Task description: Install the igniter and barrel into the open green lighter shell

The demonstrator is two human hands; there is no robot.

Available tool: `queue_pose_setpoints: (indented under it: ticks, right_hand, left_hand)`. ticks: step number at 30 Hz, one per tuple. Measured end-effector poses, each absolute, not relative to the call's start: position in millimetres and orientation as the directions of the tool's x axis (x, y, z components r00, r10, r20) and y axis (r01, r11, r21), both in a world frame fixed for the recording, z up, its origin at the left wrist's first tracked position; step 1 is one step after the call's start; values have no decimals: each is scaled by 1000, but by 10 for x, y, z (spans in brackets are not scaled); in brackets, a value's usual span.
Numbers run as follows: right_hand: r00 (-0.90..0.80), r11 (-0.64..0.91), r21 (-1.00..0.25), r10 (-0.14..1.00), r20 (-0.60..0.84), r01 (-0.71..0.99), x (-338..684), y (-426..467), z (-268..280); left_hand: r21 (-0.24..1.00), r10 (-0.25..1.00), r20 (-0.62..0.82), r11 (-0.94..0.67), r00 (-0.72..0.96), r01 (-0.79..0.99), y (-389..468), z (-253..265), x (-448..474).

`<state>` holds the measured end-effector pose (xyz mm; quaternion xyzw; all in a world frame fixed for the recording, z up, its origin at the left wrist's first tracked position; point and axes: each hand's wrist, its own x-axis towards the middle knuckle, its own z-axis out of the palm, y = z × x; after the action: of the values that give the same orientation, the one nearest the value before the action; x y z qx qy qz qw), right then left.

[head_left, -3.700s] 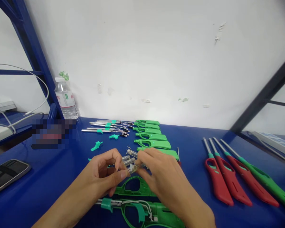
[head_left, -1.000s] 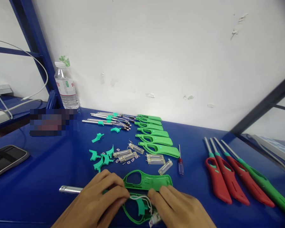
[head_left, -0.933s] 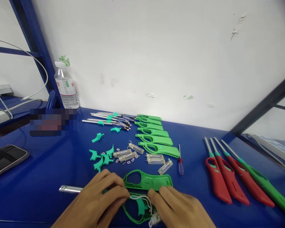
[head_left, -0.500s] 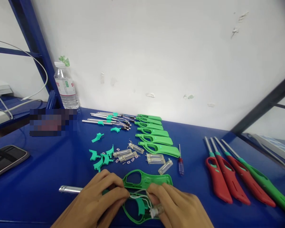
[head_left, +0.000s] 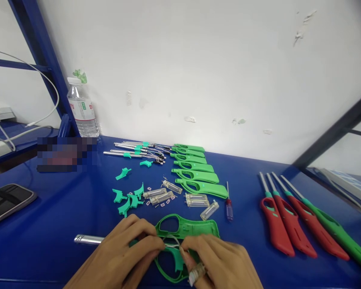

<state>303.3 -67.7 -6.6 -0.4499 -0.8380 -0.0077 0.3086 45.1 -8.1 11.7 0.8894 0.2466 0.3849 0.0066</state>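
Both hands at an opened green lighter shell near the front edge of the blue table (head_left: 48, 216).

The left hand (head_left: 129, 251) presses fingers down on the open lighter half (head_left: 168, 267), beside its metal nozzle tube (head_left: 87, 240), which points to 9 o'clock. The right hand (head_left: 225, 265) pinches a small clear gas cartridge (head_left: 197, 273) and white wires (head_left: 171, 244) at the shell. The matching shell cover (head_left: 195, 228) lies touching at 12 o'clock. Loose clear cartridges (head_left: 197, 199) and teal triggers (head_left: 129, 199) sit beyond; finished lighters (head_left: 289, 224) lie well apart at 3 o'clock.
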Motion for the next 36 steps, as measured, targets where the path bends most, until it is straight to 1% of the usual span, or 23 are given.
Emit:
queue_pose_setpoints:
  ticks: [4, 11, 19, 23, 27, 30, 33, 36]
  right_hand:
    - [-399, 591, -259, 748, 531, 764, 3029, -674, -82]
    - [-375, 574, -280, 761, 530, 770, 3031, -669, -89]
    - [-362, 560, -291, 772, 522, 775, 3023, -680, -87]
    - [-352, 569, -302, 762, 544, 765, 3017, -679, -63]
    - [-351, 564, -312, 770, 532, 764, 3013, -682, -54]
    - [-354, 567, -316, 770, 531, 761, 3015, -682, -69]
    - [-351, 564, -312, 770, 534, 764, 3017, -678, -84]
    - [-346, 563, -316, 770, 536, 763, 3013, -677, -85]
  left_hand:
    - [209, 466, 666, -866, 582, 454, -89, 120, 445]
    - [222, 458, 658, -877, 598, 427, -80, 88, 431]
    - [303, 508, 583, -860, 634, 410, -100, 5, 353]
    - [358, 540, 591, -842, 600, 405, -97, -39, 346]
    - [366, 529, 625, -848, 574, 384, -101, -78, 344]
    - [383, 545, 615, -838, 570, 388, -98, -100, 344]
    - [358, 550, 618, -833, 563, 421, -97, -89, 366]
    - [292, 524, 652, -840, 547, 457, -105, -61, 394]
